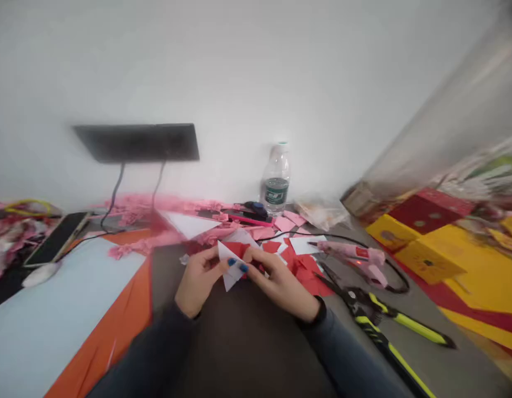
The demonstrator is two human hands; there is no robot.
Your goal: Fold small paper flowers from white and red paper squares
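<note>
A small piece of folded paper [231, 276], white on the outside with red showing within, is pinched between both hands above the table. My left hand [200, 279] grips its left side, thumb on the white face. My right hand [280, 282] closes on the right side, its thumb beside the left one. Just behind the hands lie red paper pieces [303, 271] and a white paper triangle [189, 224]. To the right of my right hand are a pink glue gun [355, 254] and pliers with black and yellow-green handles [380, 315].
A water bottle [276, 179] stands by the wall near pink crumpled paper [131, 207]. A large pale sheet [69, 309] lies on orange paper [131, 309] at left, near a phone [57, 237]. Yellow and red boxes [433, 254] sit at right. Cables cross the table.
</note>
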